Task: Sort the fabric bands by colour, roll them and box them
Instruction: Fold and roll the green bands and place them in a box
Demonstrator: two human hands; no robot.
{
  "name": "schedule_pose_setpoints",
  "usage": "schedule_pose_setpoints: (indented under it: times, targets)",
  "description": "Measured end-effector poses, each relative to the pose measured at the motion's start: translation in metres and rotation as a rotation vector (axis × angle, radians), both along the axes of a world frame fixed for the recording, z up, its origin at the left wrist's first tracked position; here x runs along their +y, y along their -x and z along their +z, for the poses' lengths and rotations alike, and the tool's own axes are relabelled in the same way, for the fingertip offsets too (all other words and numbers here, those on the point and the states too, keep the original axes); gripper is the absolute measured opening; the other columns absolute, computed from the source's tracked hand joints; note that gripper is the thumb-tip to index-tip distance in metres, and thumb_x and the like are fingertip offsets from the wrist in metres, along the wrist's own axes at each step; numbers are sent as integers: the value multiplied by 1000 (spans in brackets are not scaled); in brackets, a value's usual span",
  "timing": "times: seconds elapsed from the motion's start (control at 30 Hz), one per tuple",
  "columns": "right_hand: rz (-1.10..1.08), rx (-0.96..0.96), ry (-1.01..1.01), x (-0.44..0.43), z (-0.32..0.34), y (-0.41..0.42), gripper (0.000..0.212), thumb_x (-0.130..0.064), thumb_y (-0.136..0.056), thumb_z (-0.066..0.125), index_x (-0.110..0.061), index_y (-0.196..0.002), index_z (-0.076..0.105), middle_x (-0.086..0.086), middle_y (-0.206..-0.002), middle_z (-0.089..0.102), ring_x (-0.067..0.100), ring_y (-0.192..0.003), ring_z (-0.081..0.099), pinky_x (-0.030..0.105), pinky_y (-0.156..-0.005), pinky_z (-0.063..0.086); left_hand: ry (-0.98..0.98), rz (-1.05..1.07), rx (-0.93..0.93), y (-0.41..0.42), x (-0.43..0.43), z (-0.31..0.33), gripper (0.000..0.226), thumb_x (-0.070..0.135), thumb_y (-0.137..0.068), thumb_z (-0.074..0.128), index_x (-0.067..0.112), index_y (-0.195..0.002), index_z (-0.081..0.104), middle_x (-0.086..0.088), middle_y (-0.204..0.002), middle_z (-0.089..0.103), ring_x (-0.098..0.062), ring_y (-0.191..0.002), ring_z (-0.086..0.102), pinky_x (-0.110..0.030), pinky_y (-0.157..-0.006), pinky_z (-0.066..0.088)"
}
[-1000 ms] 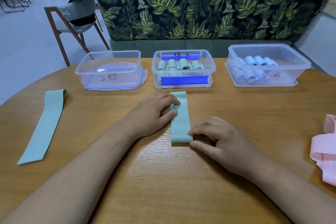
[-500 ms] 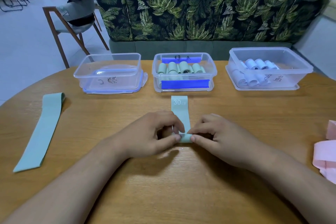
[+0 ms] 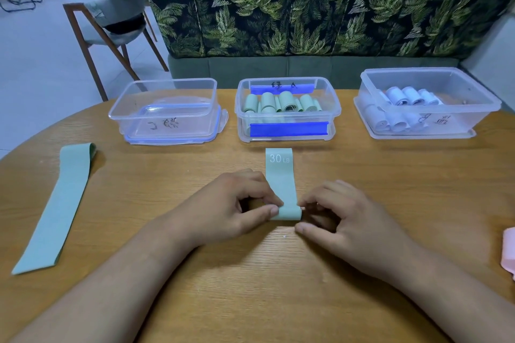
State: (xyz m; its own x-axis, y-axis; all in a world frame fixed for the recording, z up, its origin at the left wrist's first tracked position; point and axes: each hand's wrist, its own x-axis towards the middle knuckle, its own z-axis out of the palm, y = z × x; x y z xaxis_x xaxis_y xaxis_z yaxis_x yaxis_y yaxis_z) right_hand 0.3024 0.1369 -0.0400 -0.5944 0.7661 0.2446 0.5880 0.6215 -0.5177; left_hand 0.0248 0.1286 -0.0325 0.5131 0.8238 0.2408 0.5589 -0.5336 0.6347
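Works at a wooden bench (image 3: 264, 287) with three clear boxes in a row on its far side, and takes the middle box (image 3: 278, 79), marked with blue strips and dark handwriting, as the marker for all else. Finds green rolls (image 3: 281, 103) inside it, packed side by side. Grips a green band (image 3: 281, 184) directly in front of the middle box: far end flat on the bench just short of the box's front wall, white "30 LB" print facing up, near end curled into a small roll. Pinches the left side of that roll with the left hand (image 3: 237, 209), thumb and forefinger closed on it. Pinches the right side with the right hand (image 3: 348, 225), fingers bent in against the roll's end, thumb tip down on the bench just nearer than the roll. Leaves a second green band (image 3: 55, 209) lying flat and slanted, well left of the middle box and nearer the body. Has a left box (image 3: 164, 120) beside the middle box, standing on a blue-edged lid (image 3: 172, 140), and a right box (image 3: 429, 125) on the other side with pale rolls (image 3: 404, 96) in it. Shows a bit of pink band (image 3: 508, 250) far right of the middle box, at the frame edge. Faces a leaf-print sofa (image 3: 306, 3) behind the middle box, with a wooden chair (image 3: 111, 28) behind and to the left.
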Motion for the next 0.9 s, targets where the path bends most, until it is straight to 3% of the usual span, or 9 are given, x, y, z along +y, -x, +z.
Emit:
schedule_pose_setpoints:
  times: [0.2, 0.3, 0.4, 0.53, 0.67, 0.77, 0.9]
  targets:
    - [-48, 13, 5, 5, -5, 1, 18, -52, -96, 68, -38, -107, 72, -22, -99, 59, 0, -103, 55, 12, -86, 39, -72, 54, 58, -2, 2, -3, 17, 31, -104, 67, 26, -114, 80, 16, -98, 63, -10, -98, 61, -31, -88, 50]
    - [-56, 20, 11, 5, -6, 2, 22, -57, -96, 62, -40, -106, 73, -23, -97, 58, 0, -103, 55, 11, -86, 38, -110, 39, 44, -6, 1, 1, 11, 22, -103, 69, 23, -112, 75, 14, -100, 63, -10, -97, 59, -28, -88, 48]
    - [-72, 28, 18, 5, -6, 2, 22, -57, -96, 62, -41, -106, 73, -23, -97, 56, 2, -103, 56, 12, -86, 39, -115, 15, 51, -7, 0, 3, 9, 14, -102, 68, 21, -106, 72, 12, -98, 62, -12, -94, 59, -35, -85, 50]
    - [-88, 14, 16, 5, -4, 5, 27, -58, -98, 57, -41, -109, 74, -22, -96, 55, 4, -103, 54, 14, -86, 39, -113, 13, 68, -1, 0, 3, 11, 24, -100, 73, 24, -111, 73, 15, -100, 60, -8, -95, 58, -29, -85, 49]
    - [-101, -7, 3, 4, -4, 7, 34, -59, -99, 53, -39, -122, 69, -25, -103, 53, 3, -108, 53, 14, -92, 39, -120, 34, 92, -1, 1, 1, 23, 31, -94, 81, 25, -114, 70, 16, -106, 60, -6, -100, 58, -32, -87, 51]
    - [-83, 50, -10, 2, 1, 6, 31, -50, -99, 61, -34, -125, 63, -26, -116, 53, 3, -112, 55, 18, -95, 43, -117, 51, 86, -1, 2, -2, 24, 32, -94, 80, 26, -115, 70, 15, -108, 60, -6, -102, 59, -35, -89, 51]
    - [49, 15, -148, -1, 3, 8, 14, -29, -102, 63, -26, -114, 69, -15, -119, 59, 11, -111, 55, 32, -96, 47, -132, 74, 92, -1, 4, -5, 24, 33, -97, 77, 23, -118, 72, 12, -109, 62, -11, -105, 60, -37, -91, 51]
